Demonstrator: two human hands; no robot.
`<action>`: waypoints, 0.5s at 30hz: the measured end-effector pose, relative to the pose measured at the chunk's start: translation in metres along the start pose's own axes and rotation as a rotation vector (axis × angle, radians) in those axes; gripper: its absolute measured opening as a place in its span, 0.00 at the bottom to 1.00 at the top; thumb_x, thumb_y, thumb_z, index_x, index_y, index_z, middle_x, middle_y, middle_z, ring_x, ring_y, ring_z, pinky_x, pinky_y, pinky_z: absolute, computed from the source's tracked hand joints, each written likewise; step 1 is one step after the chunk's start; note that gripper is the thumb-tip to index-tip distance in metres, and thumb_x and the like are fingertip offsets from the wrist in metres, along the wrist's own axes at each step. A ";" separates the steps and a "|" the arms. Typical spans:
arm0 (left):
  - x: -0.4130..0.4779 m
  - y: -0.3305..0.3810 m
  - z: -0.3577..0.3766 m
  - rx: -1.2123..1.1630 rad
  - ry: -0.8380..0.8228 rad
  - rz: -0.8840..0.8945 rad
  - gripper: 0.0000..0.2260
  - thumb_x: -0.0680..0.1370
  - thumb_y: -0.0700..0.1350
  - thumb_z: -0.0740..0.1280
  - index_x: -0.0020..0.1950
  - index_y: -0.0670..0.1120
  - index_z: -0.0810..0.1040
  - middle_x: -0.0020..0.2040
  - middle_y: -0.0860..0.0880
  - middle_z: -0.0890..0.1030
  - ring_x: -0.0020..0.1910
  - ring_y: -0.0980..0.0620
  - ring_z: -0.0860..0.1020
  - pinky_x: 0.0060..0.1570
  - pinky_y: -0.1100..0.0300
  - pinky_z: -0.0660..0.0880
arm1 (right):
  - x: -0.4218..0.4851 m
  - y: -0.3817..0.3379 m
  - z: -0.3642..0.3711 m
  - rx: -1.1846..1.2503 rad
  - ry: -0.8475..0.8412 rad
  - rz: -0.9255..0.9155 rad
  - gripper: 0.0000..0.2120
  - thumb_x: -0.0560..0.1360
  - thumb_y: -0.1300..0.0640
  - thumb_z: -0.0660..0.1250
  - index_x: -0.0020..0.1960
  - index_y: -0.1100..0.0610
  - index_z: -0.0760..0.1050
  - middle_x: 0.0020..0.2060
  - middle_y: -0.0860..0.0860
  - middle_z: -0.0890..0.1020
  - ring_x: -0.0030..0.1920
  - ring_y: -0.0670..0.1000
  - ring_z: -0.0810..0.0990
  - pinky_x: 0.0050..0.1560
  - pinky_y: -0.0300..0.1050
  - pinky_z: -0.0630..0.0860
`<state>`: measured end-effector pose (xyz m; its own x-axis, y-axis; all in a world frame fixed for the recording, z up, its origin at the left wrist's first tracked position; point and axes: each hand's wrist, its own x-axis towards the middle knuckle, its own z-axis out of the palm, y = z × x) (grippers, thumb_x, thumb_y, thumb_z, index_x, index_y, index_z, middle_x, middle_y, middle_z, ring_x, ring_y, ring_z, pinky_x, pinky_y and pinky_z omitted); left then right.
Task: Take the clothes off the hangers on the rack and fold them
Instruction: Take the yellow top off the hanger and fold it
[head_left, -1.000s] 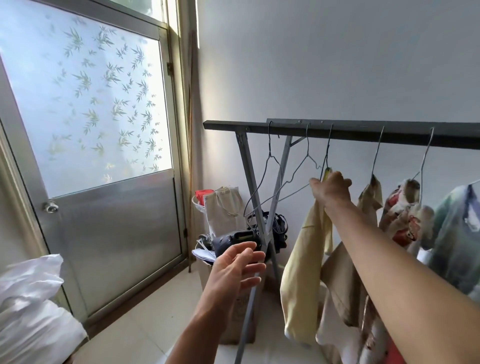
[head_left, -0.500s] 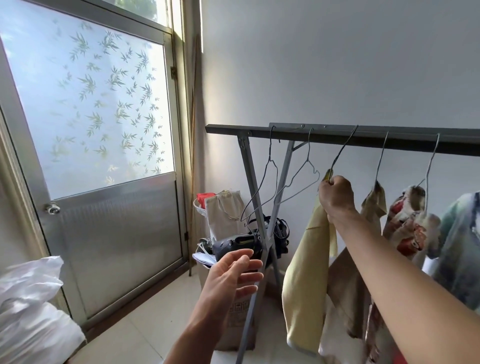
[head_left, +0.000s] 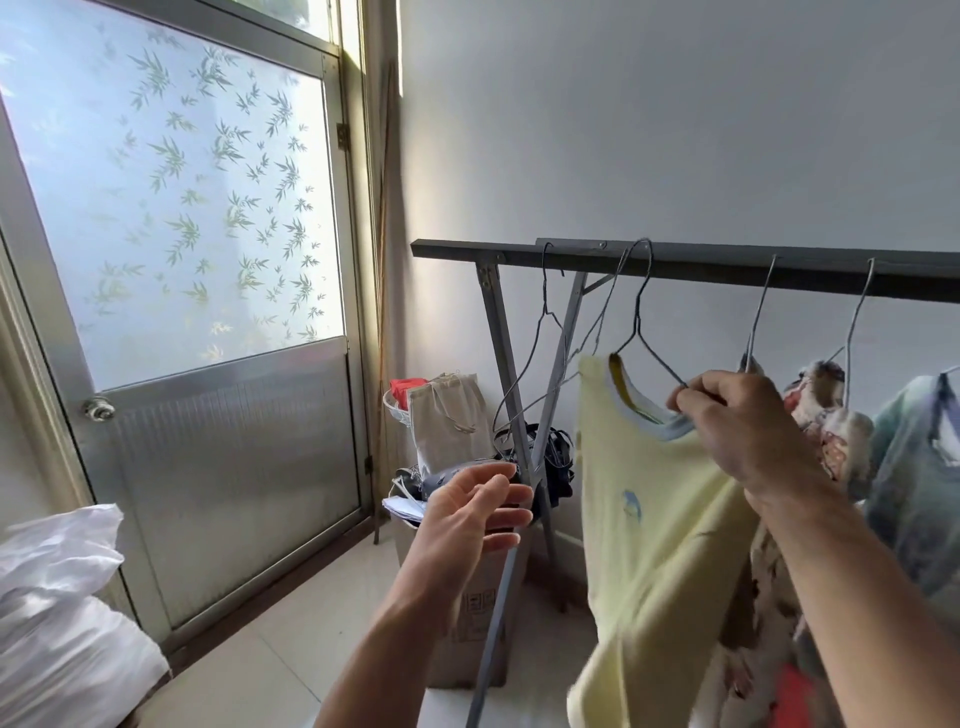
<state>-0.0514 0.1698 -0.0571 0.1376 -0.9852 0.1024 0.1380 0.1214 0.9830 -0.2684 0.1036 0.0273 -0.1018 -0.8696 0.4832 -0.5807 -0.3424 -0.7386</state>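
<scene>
– Your right hand (head_left: 748, 421) is closed in a pinch on a wire hanger (head_left: 655, 356) and the collar of the yellow shirt (head_left: 649, 519), just beside the neck opening.

– And my left?

– Your left hand (head_left: 467, 514) is lower and further left. Its fingers are loosely spread and the palm is turned toward the yellow shirt. It holds nothing and is not touching the cloth.

– Where is the shirt itself?

– It is on that hanger, swung out toward you with its front showing. The hook is up at the bar (head_left: 727, 265) of the rack. I cannot tell whether it rests on the bar or is just clear of it.

– How far along am I?

– Partway, and nearer the start, as I judge it. Two bare hangers (head_left: 544, 306) hang at the left end of the bar, which suggests some clothes have already come off. No folded clothes are in view. The yellow shirt is not yet off its hanger.

– What is left?

– To its right hang a patterned garment (head_left: 831, 431) and a green garment (head_left: 914, 467) at the picture's edge. Another wire (head_left: 761, 312) runs down behind your right hand, and what it carries is mostly hidden. All of these, and the yellow shirt, remain to be taken down and folded.
</scene>
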 end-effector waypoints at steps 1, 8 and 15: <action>0.001 0.003 0.000 0.015 -0.002 0.019 0.09 0.83 0.43 0.61 0.58 0.45 0.79 0.49 0.47 0.86 0.46 0.51 0.83 0.51 0.53 0.78 | -0.005 -0.001 -0.007 0.009 -0.026 -0.009 0.10 0.78 0.61 0.64 0.40 0.55 0.80 0.37 0.50 0.82 0.40 0.49 0.78 0.38 0.41 0.71; 0.011 0.026 -0.010 0.316 0.021 0.314 0.10 0.81 0.43 0.64 0.60 0.52 0.80 0.57 0.53 0.81 0.58 0.57 0.78 0.57 0.63 0.75 | -0.038 -0.012 -0.055 0.057 -0.306 -0.124 0.09 0.75 0.58 0.69 0.39 0.50 0.85 0.36 0.47 0.86 0.39 0.43 0.83 0.43 0.31 0.75; 0.008 0.057 -0.042 0.651 -0.252 0.296 0.17 0.79 0.56 0.63 0.62 0.50 0.81 0.57 0.51 0.82 0.57 0.53 0.80 0.58 0.55 0.77 | -0.046 -0.019 -0.065 0.022 -0.462 -0.308 0.14 0.68 0.35 0.67 0.40 0.43 0.84 0.41 0.47 0.84 0.45 0.48 0.82 0.50 0.42 0.73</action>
<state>-0.0017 0.1734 -0.0067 -0.1606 -0.9299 0.3310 -0.4876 0.3663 0.7925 -0.3054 0.1728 0.0497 0.4377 -0.7922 0.4252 -0.5101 -0.6082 -0.6082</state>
